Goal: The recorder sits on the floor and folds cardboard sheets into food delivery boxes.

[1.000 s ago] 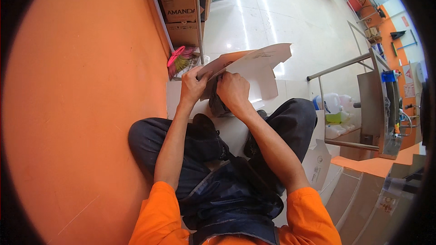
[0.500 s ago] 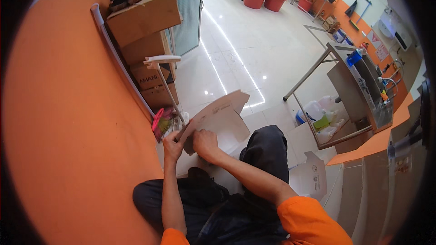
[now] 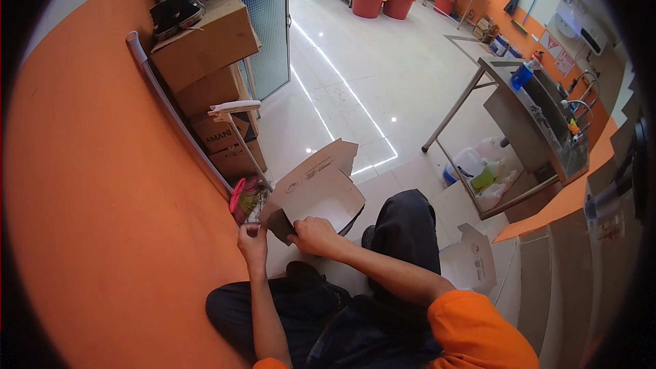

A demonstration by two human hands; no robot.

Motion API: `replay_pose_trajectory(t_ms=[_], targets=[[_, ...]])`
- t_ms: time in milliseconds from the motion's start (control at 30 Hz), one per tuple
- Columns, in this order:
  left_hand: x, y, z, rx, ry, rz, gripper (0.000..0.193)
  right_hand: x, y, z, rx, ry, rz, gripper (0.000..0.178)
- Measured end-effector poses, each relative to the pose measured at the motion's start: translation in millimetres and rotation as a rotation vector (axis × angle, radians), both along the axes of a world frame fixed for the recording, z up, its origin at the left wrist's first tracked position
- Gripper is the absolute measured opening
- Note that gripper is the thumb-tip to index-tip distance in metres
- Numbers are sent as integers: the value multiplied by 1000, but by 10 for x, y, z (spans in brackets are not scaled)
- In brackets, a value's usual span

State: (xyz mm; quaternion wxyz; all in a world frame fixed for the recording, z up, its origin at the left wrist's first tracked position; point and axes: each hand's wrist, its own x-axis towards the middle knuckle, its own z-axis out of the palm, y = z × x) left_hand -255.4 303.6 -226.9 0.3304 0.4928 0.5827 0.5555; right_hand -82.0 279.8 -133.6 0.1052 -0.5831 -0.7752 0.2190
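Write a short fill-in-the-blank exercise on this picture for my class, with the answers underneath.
The right hand touches the carton; the sleeve on that side is ____.
A pair of ____ sits on top of the stacked boxes.
The big tubs at the far end are ____.

Answers: orange; shoes; red.

The person's 2 bare arms (image 3: 410, 283) reach away from the near side. The left forearm (image 3: 268, 314) runs nearly straight, the left hand (image 3: 253, 244) bent at the fingers (image 3: 246, 231). The right forearm (image 3: 376, 268) slants far and left, the right hand (image 3: 314, 235) curled, its back upward, near the other.
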Motion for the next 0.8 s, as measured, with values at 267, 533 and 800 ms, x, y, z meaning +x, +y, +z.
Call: replay_pose_trajectory(t_ms=[267,533,800], targets=[[629,-362,385,-355,129,-150,36,171,-94,-10,-59,-143,213,22],[711,-433,555,-194,286,-113,21,288,-159,-278,92,-153,373,13],[753,-405,619,-165,544,-119,17,352,-50,-358,-141,-103,373,30]])
